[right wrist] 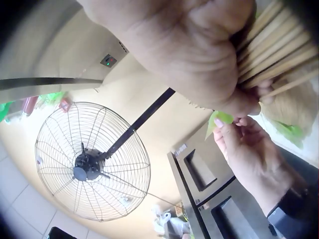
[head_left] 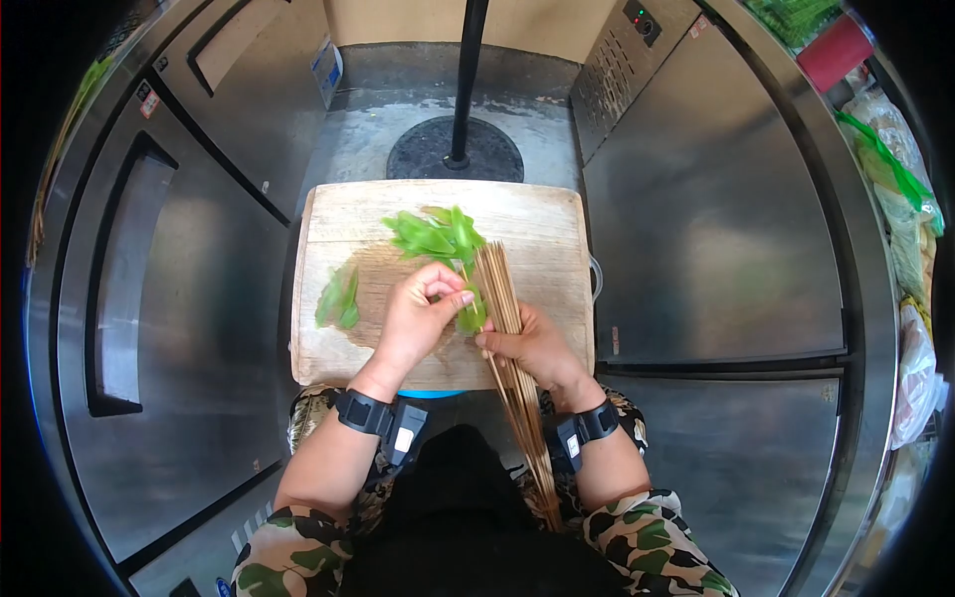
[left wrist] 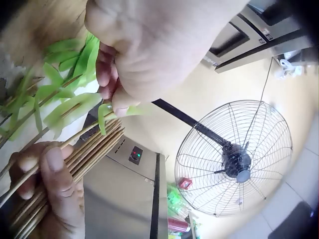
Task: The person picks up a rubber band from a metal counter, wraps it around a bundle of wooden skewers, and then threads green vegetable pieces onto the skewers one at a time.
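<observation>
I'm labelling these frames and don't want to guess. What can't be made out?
How many sticks: head view; they overlap and the right hand covers some.
Pinched part of the leaf: left wrist view; the left hand hides it.
Print on the door sticker: head view; too small.
Contents of the white bag: head view; too blurred.

A slanting bundle of thin brown wooden sticks (head_left: 500,284) runs from the centre to the lower centre of the head view, gripped by the right hand (head_left: 537,348). One single stick (left wrist: 82,132) stands slightly apart from it in the left wrist view. At its tip the left hand (head_left: 423,313) pinches a thin, bent green slice (left wrist: 103,119); whether it is pierced is unclear. A bright green, overlapping leafy heap (head_left: 423,237) lies at upper centre, a smaller green clump (head_left: 348,306) at centre left.
</observation>
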Tool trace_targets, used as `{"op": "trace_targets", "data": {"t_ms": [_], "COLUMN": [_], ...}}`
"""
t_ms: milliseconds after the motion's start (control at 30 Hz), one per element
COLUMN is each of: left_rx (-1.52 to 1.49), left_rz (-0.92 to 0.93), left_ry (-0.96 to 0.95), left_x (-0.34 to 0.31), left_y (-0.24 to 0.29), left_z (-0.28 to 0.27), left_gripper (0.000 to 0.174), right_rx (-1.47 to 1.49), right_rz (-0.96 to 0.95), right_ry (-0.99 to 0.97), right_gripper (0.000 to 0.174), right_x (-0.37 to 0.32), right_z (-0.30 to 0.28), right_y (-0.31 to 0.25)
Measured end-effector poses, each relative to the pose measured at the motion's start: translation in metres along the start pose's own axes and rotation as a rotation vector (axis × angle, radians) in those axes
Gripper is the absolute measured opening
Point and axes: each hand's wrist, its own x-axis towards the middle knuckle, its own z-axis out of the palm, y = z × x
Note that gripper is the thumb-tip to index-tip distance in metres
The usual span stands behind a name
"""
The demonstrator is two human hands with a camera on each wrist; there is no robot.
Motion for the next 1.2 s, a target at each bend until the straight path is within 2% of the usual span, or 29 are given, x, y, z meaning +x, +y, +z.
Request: {"op": "trace_targets", "data": {"t_ms": [133, 233, 300, 400, 500, 533, 633, 733, 867, 900, 1100, 1200], "left_rx": [0.071, 0.231, 0.216, 0.303, 0.312, 0.292, 0.304, 0.631, 0.955, 0.981, 0.932, 0.907], "left_rz": [0.107, -0.033, -0.045, -0.038, -0.087, -0.114, -0.170, -0.109, -0.202, -0.184, -0.160, -0.225], "left_ry": [0.049, -0.052, -0.051, -0.062, -0.154, -0.196, -0.108, 0.151, 0.146, 0.182, 0.222, 0.225], "left_x": [-0.001, 0.001, 0.005, 0.005, 0.009, 0.012, 0.024, 0.030, 0.028, 0.028, 0.031, 0.031], "left_y": [-0.014, -0.019, -0.041, -0.045, -0.052, -0.050, -0.038, -0.030, -0.029, -0.031, -0.046, -0.039], "left_z": [0.006, 0.003, 0.003, 0.005, 0.001, -0.003, -0.021, -0.032, -0.021, -0.017, -0.019, -0.018], "left_gripper": [0.011, 0.010, 0.010, 0.011, 0.012, 0.013, 0.014, 0.015, 0.030, 0.035, 0.032, 0.030], "right_rx": [-0.048, -0.175, -0.249, 0.073, 0.228, 0.207, 0.137, 0.019, -0.095, -0.096, -0.124, -0.101], "right_rz": [-0.044, -0.122, -0.210, 0.052, 0.172, 0.152, 0.108, 0.077, 0.030, 0.035, 0.037, 0.013], "right_ry": [0.008, 0.083, 0.148, -0.016, -0.021, -0.004, 0.031, 0.023, 0.021, 0.023, 0.011, 0.006], "right_gripper": [0.014, 0.013, 0.013, 0.013, 0.013, 0.013, 0.012, 0.013, 0.016, 0.016, 0.017, 0.019], "right_x": [0.001, 0.002, 0.001, -0.004, -0.006, -0.006, -0.005, -0.006, -0.007, -0.008, -0.009, -0.010], "right_z": [-0.004, -0.001, 0.000, -0.005, -0.005, -0.006, -0.008, -0.007, -0.001, 0.000, -0.002, -0.002], "right_y": [0.001, 0.006, 0.010, 0.001, -0.002, 0.000, 0.008, 0.008, 0.003, 0.002, 0.002, 0.000]}}
